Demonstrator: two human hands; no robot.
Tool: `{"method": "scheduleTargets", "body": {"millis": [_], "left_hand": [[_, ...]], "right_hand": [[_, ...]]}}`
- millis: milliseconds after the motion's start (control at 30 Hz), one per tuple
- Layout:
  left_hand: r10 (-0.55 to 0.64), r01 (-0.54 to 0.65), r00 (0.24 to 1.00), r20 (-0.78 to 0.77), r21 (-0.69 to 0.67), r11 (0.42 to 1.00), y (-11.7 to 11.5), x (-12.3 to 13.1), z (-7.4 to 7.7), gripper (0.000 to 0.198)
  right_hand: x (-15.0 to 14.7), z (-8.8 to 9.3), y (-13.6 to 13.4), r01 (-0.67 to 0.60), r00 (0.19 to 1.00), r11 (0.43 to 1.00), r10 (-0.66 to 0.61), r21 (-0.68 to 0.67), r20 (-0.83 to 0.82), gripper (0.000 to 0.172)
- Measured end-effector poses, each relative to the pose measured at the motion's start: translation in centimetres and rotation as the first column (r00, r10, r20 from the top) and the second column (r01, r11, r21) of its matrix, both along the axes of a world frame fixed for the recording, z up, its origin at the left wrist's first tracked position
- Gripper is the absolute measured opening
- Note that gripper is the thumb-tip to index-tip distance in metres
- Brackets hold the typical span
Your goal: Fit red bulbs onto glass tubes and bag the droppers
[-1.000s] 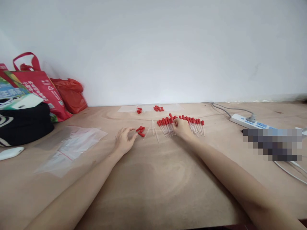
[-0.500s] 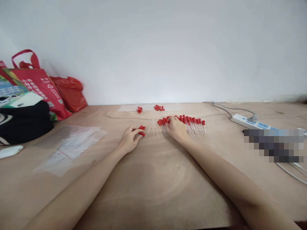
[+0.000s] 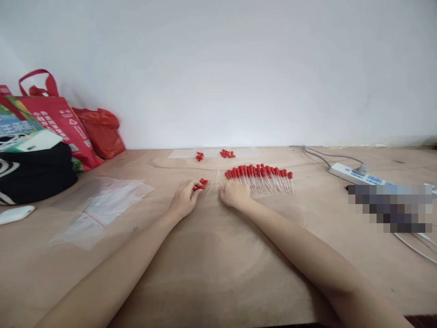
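My left hand [image 3: 184,198] is closed in a pinch on a red rubber bulb [image 3: 198,187], with other red bulbs [image 3: 203,181] just beyond its fingertips. My right hand [image 3: 236,194] is low on the table, its fingers curled together round a thin clear dropper tube [image 3: 220,184], of which only the end shows. Between the two hands lie a few loose clear tubes [image 3: 217,178]. Past my right hand is a fanned row of droppers [image 3: 261,173], clear tubes with red bulbs on their far ends.
Small groups of red bulbs [image 3: 227,154] lie on clear plastic bags [image 3: 180,154] by the wall. Clear zip bags [image 3: 102,209] are spread at left, near a white case [image 3: 16,214], a black bag [image 3: 37,173] and red bags [image 3: 99,132]. A power strip [image 3: 355,175] with cables sits at right.
My right hand has moved left and nearer from the dropper row to the loose tubes, uncovering the row's red bulbs. My left hand stays almost in place, pinching the red bulb.
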State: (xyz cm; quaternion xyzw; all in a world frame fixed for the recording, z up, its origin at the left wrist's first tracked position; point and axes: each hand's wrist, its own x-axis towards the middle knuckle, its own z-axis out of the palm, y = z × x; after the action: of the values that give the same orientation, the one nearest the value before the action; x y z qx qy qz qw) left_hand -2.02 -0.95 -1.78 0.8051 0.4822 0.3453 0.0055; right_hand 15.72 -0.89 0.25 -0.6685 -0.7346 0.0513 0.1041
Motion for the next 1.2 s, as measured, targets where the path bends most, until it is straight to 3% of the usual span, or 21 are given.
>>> {"method": "scheduleTargets", "body": {"millis": [133,200,267,333,467,633,733,900,1200], "left_hand": [[0.036,-0.035,0.984,0.172,-0.005,0.999,-0.5,0.1,-0.2,0.022],[-0.016,0.014,0.974,0.228,0.012,1.000,-1.0,0.3,-0.1,0.028],[-0.095,0.094,0.969,0.227,0.017,0.995,-1.6,0.7,0.0,0.022],[-0.157,0.165,0.960,0.234,-0.015,0.986,-2.2,1.1,0.1,0.013],[-0.208,0.271,0.905,0.370,-0.128,0.954,-3.0,2.0,-0.1,0.007],[-0.175,0.289,0.888,0.425,-0.220,0.932,-3.4,2.5,-0.7,0.012],[-0.178,0.276,0.907,0.382,-0.220,0.936,-3.8,3.0,-0.5,0.016],[-0.217,0.236,0.963,0.159,-0.111,0.965,-4.3,3.5,0.2,0.017],[-0.268,0.277,0.959,0.097,-0.096,0.956,-4.4,3.6,0.4,0.015]], "right_hand": [[-0.1,0.0,-0.3,-0.033,0.999,0.999,0.033,0.009,0.023,0.025],[0.3,-0.2,-0.7,-0.027,0.999,0.998,0.026,0.058,0.032,0.026],[1.1,-0.6,-1.1,-0.047,0.998,0.990,0.042,0.131,0.037,0.028],[2.4,-1.2,-1.7,-0.145,0.989,0.968,0.142,0.205,0.025,0.026],[5.5,-2.8,-2.7,-0.375,0.907,0.871,0.415,0.317,-0.067,0.023],[7.5,-3.6,-3.8,-0.413,0.848,0.815,0.507,0.407,-0.155,0.026],[7.1,-3.1,-4.3,-0.436,0.825,0.800,0.538,0.413,-0.172,0.024],[6.3,-2.6,-4.7,-0.466,0.803,0.777,0.572,0.423,-0.167,0.021],[6.5,-2.7,-4.6,-0.506,0.775,0.748,0.613,0.430,-0.154,0.021]]}}
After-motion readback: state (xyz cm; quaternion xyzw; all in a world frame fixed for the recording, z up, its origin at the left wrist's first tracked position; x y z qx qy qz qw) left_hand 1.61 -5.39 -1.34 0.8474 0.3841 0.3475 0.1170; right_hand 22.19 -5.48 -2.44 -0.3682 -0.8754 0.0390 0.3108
